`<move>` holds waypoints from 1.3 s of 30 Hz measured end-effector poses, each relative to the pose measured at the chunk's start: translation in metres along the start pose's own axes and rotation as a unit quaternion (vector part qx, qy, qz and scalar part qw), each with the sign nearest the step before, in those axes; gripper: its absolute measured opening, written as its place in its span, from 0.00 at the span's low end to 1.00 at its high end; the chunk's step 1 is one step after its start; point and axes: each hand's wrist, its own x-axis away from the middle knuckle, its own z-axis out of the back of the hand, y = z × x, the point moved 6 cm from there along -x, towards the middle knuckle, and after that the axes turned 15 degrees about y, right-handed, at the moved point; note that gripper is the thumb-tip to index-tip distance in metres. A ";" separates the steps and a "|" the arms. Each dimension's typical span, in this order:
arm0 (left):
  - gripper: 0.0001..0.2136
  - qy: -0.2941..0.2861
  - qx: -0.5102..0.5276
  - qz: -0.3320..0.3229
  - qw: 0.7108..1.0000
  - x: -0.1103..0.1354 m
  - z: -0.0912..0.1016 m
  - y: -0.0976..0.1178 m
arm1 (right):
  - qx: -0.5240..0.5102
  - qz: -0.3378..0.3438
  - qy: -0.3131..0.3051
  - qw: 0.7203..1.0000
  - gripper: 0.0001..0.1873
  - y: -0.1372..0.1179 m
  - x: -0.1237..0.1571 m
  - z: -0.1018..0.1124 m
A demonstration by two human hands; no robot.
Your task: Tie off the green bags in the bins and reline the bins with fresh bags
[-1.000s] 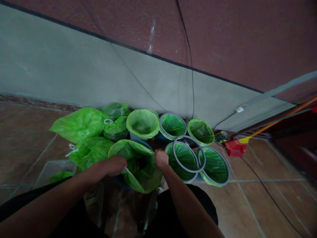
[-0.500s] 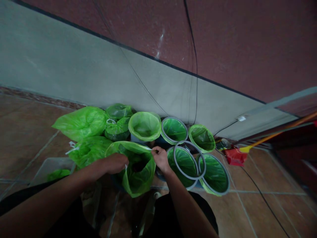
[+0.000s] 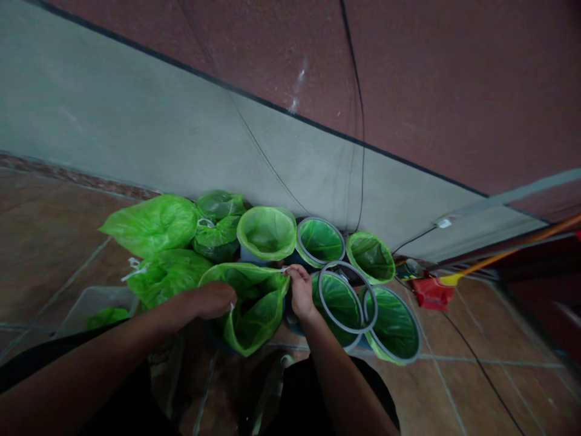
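Between my hands a green garbage bag (image 3: 254, 330) hangs open, lining a dark bin that shows only in part beneath it. On the bag's left edge my left hand (image 3: 221, 300) is closed, with a bit of white drawstring showing by the fingers. My right hand (image 3: 299, 287) pinches the white drawstring at the bag's right rim. Dark contents inside the bag are too dim to make out. A loose grey ring (image 3: 322, 297) leans on lined bins (image 3: 338, 300) just right of my right hand.
Filled green bags (image 3: 152, 224) lie at the left, above a translucent tub (image 3: 82, 306). More lined bins (image 3: 267, 233) stand along the wall. A red dustpan (image 3: 431, 293) and a yellow-orange broom handle (image 3: 499, 254) are at the right. A black cable (image 3: 481, 363) crosses the tiles.
My right hand has drawn slightly outward and up with the drawstring. The bag's mouth has narrowed front to back, its near rim rising a little. My left hand stays nearly in place.
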 end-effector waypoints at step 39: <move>0.13 0.223 0.498 0.265 0.795 -0.044 0.009 0.043 | 0.045 -0.136 -0.287 0.947 0.21 -0.032 0.075 -0.061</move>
